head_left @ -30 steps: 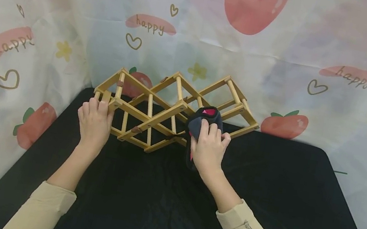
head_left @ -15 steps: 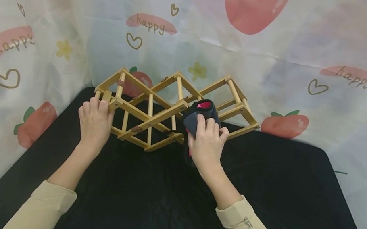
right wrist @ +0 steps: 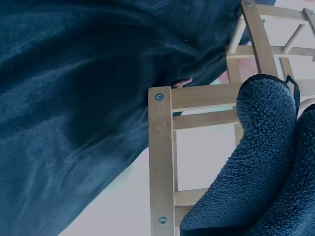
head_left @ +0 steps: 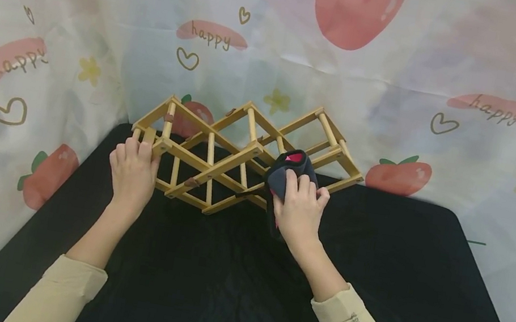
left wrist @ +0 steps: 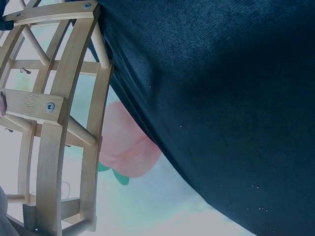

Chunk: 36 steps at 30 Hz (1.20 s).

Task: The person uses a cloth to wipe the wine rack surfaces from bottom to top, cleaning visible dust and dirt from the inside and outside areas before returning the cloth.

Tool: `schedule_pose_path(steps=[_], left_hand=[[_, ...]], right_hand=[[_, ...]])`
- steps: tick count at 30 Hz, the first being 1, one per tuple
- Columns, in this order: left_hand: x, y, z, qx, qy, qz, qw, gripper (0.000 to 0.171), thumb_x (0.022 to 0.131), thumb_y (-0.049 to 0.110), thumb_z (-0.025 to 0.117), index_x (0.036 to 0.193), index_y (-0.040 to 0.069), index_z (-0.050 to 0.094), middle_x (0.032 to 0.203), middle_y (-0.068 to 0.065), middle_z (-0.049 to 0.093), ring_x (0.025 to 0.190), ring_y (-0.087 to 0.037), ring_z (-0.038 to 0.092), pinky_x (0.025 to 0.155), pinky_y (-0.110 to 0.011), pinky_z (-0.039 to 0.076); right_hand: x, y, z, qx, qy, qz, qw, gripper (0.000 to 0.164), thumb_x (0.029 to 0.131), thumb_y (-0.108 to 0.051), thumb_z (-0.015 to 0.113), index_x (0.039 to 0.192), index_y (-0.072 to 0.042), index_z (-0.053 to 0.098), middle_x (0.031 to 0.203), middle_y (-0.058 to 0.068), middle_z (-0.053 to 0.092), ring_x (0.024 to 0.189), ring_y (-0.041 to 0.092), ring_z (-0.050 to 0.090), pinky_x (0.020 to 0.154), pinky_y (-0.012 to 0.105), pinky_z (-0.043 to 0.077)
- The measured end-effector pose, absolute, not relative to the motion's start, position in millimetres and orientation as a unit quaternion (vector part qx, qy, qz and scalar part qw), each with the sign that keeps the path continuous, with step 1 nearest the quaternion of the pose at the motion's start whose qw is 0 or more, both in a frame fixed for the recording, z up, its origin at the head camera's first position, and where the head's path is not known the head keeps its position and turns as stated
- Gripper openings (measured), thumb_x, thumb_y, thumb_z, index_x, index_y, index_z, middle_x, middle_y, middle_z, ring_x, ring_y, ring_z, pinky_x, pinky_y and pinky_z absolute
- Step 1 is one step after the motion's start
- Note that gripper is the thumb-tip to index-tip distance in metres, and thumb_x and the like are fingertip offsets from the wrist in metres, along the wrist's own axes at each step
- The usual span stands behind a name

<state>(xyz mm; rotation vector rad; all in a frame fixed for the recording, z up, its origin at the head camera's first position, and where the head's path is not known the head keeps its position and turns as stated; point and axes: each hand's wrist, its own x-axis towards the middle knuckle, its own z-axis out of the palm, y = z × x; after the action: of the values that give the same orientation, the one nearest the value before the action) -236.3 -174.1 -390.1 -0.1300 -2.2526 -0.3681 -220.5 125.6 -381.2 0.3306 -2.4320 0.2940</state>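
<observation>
A folding wooden wine rack (head_left: 225, 168) of crossed slats and round dowels stands toward the back of the table. My left hand (head_left: 132, 176) grips its left end, fingers over the slats. My right hand (head_left: 300, 209) holds a folded cloth (head_left: 279, 179), dark blue with black edging and a pink inner side, against the right half of the rack. In the right wrist view the cloth (right wrist: 251, 157) looks fuzzy, has a thin black loop, and overlaps the slats (right wrist: 161, 162). The left wrist view shows the rack's slats (left wrist: 51, 162) and screws, with a bit of finger at the edge.
A black cloth (head_left: 214, 291) covers the table. Behind and beside it hangs a pale curtain (head_left: 377, 101) printed with strawberries, hearts and the word "happy". The rack's back stands close to this curtain.
My right hand and the cloth shift slightly up and left, then back down and to the right along the rack. The left hand and the rack stay in place.
</observation>
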Motion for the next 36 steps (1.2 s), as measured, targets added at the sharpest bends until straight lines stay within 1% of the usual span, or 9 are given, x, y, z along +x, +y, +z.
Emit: schedule_pose_path(steps=[6, 19, 22, 29, 36], left_hand=[[-236.1, -173.6, -390.6, -0.057, -0.895, -0.139, 0.42, 0.024, 0.093, 0.017, 0.053, 0.086, -0.001, 0.039, 0.081, -0.018, 0.035, 0.071, -0.034, 0.032, 0.065, -0.045, 0.025], [-236.7, -174.4, -388.9, -0.07, -0.896, -0.142, 0.415, 0.025, 0.092, 0.017, 0.054, 0.087, 0.0, 0.038, 0.081, -0.018, 0.035, 0.072, -0.034, 0.032, 0.065, -0.046, 0.026], [-235.9, -175.5, -387.9, -0.076, -0.896, -0.147, 0.412, 0.025, 0.092, 0.018, 0.054, 0.087, 0.0, 0.038, 0.081, -0.018, 0.035, 0.071, -0.034, 0.031, 0.065, -0.046, 0.026], [-233.0, -177.5, -384.4, -0.085, -0.906, -0.157, 0.384, 0.026, 0.094, 0.023, 0.05, 0.086, 0.001, 0.038, 0.081, -0.017, 0.034, 0.072, -0.034, 0.031, 0.066, -0.045, 0.025], [-231.7, -181.3, -384.3, -0.1, -0.906, -0.161, 0.379, 0.025, 0.093, 0.021, 0.05, 0.086, 0.001, 0.037, 0.08, -0.017, 0.034, 0.071, -0.034, 0.031, 0.066, -0.047, 0.025]], right_hand=[[-216.3, 122.2, -379.4, 0.13, -0.927, 0.124, 0.329, 0.044, 0.079, -0.02, 0.07, 0.115, -0.003, 0.051, 0.09, 0.015, 0.052, 0.082, 0.031, 0.05, 0.081, 0.05, 0.024], [-205.5, 102.3, -373.5, 0.186, -0.89, 0.148, 0.39, 0.044, 0.074, -0.016, 0.075, 0.111, -0.005, 0.054, 0.088, 0.012, 0.051, 0.08, 0.029, 0.049, 0.08, 0.051, 0.024], [-201.4, 95.8, -373.0, 0.202, -0.884, 0.15, 0.394, 0.044, 0.074, -0.015, 0.074, 0.111, -0.007, 0.054, 0.089, 0.012, 0.051, 0.083, 0.028, 0.049, 0.08, 0.05, 0.023], [-197.4, 78.8, -376.4, 0.26, -0.867, 0.133, 0.404, 0.044, 0.074, -0.016, 0.073, 0.113, -0.011, 0.054, 0.095, 0.011, 0.05, 0.087, 0.026, 0.047, 0.08, 0.049, 0.023], [-201.8, 61.2, -383.3, 0.31, -0.857, 0.079, 0.404, 0.042, 0.075, -0.019, 0.073, 0.114, -0.016, 0.057, 0.102, 0.01, 0.05, 0.091, 0.024, 0.047, 0.08, 0.048, 0.025]])
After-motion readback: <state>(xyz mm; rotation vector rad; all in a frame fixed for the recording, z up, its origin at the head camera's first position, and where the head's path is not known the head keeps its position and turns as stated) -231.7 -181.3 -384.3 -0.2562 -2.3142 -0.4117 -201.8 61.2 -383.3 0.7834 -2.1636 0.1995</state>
